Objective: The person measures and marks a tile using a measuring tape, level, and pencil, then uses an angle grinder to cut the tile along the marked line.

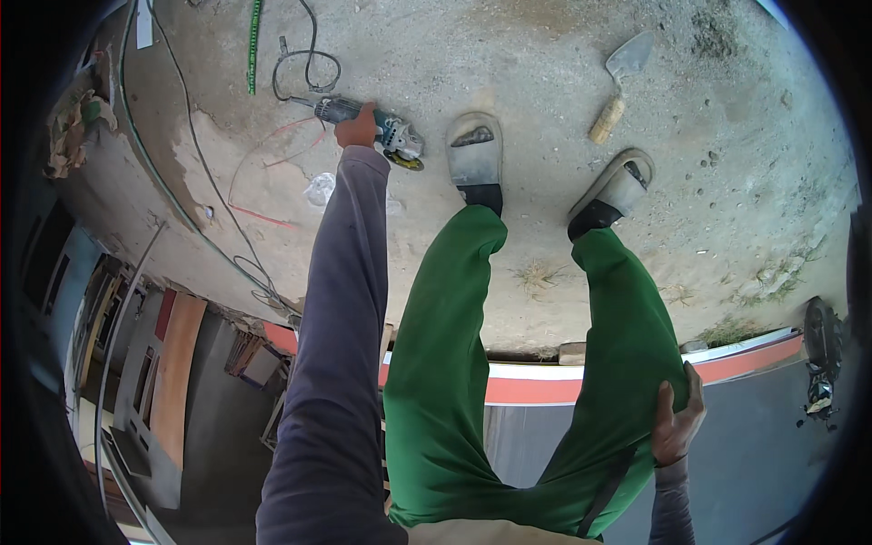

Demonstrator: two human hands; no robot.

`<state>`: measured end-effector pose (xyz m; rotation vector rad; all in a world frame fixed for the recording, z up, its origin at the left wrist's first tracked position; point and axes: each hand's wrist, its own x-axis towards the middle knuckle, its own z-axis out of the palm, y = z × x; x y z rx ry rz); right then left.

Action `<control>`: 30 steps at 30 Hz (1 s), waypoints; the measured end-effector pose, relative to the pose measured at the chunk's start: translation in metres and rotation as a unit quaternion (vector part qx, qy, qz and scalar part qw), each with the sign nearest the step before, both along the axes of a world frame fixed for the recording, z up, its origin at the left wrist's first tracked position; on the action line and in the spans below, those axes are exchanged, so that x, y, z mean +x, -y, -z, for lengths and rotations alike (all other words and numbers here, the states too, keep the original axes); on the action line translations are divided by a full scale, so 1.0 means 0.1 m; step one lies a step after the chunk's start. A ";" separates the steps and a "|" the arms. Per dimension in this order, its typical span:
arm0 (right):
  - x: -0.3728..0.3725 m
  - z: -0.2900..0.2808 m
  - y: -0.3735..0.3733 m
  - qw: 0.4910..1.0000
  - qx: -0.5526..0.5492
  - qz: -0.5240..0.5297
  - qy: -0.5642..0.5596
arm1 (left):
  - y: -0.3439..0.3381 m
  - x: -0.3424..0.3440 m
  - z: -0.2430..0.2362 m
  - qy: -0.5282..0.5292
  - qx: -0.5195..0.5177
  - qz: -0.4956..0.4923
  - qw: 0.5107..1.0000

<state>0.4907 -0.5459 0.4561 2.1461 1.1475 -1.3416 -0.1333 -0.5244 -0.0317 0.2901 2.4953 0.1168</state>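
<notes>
My left hand (357, 127) grips the body of a teal and grey angle grinder (396, 136) on the ground, with a yellow disc at its underside. Its power cord (309, 82) loops away above it. My right hand (679, 418) rests on my right thigh in green trousers (627, 336), fingers slightly apart and curved against the cloth. My two feet in grey sandals (474, 154) stand apart on the dusty concrete. A trowel (629, 56) with a wooden handle lies beyond my right foot. A green strip (254, 45) lies beyond the grinder.
Cables (163, 200), a thin red wire (232, 182) and crumpled clear plastic (320, 189) lie to the left, with debris (77, 132) at the far left. A red and white band (754, 359) crosses behind me. A motorbike (819, 354) is at the right; boards (177, 363) are at the lower left.
</notes>
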 end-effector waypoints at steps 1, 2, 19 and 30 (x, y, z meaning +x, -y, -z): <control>-0.02 0.03 -0.03 1.000 0.002 0.008 -0.016 | -0.16 -0.19 -0.10 -0.046 -0.005 0.068 0.997; -0.03 0.02 -0.06 1.000 0.008 0.004 -0.003 | -0.12 -0.06 -0.12 -0.074 -0.078 0.096 0.990; -1.39 -1.88 -0.96 0.775 0.129 -0.503 -0.361 | -0.34 2.38 -7.05 0.323 -0.223 0.665 0.635; -0.16 -2.20 -0.56 0.878 0.077 0.165 -0.443 | -2.19 4.54 -8.43 0.331 0.151 0.769 0.526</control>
